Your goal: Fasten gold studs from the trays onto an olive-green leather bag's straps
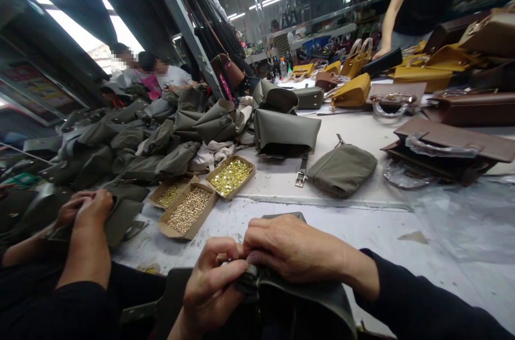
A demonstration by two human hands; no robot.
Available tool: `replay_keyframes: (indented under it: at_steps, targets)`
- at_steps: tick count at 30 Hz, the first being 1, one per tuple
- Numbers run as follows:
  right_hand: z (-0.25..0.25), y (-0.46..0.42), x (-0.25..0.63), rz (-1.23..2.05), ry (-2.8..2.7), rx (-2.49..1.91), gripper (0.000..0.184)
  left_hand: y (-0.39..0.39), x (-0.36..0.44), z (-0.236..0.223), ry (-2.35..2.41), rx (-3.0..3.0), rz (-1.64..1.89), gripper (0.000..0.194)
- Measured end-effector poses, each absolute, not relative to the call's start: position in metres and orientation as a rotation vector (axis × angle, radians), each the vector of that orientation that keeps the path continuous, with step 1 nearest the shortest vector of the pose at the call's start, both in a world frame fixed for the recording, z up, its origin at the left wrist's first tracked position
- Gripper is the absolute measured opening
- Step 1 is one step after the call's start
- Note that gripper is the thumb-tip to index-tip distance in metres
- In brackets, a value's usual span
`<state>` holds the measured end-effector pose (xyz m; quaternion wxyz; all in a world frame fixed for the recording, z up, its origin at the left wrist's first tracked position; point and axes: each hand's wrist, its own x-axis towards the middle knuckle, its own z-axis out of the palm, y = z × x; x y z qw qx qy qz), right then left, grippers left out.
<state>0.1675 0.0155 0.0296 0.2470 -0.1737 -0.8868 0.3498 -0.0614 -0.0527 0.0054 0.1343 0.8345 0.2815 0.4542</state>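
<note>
An olive-grey handbag point(309, 293) lies at the table's front edge with its dark mouth facing me. My left hand point(217, 281) pinches the bag's upper edge near a strap end between thumb and fingers. Close against it, my right hand point(285, 246) has its fingers curled over the same edge. Whatever small piece may lie between the fingertips is hidden. Beyond my hands stand small cardboard boxes: one with copper-gold metal studs point(189, 210), one with bright yellow-gold pieces point(229, 176), and a partly covered box point(171, 193) of similar gold bits.
A co-worker's hands point(86, 208) handle olive material at left, beside a large heap of olive bags point(108, 141). An olive pouch point(341, 171) and an open olive bag point(287, 131) lie ahead. Brown bags point(446, 144), mustard bags point(352, 90) and clear plastic point(470, 216) are at right.
</note>
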Motion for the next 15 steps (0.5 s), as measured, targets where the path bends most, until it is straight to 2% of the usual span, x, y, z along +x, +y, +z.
replay_keyframes:
  at_steps: [3, 9, 15]
  targets:
    - [0.03, 0.016, 0.166, 0.969, -2.414, -0.489, 0.024, -0.053, -0.062, 0.004, 0.82, 2.43, 1.333, 0.031]
    - [0.022, 0.028, 0.173, 1.344, -2.172, -0.315, 0.008, -0.053, -0.062, 0.005, 0.803, 2.408, 1.327, 0.031]
    - [0.027, 0.018, 0.17, 1.036, -2.4, -0.426, 0.007, -0.051, -0.06, 0.005, 0.792, 2.449, 1.319, 0.024]
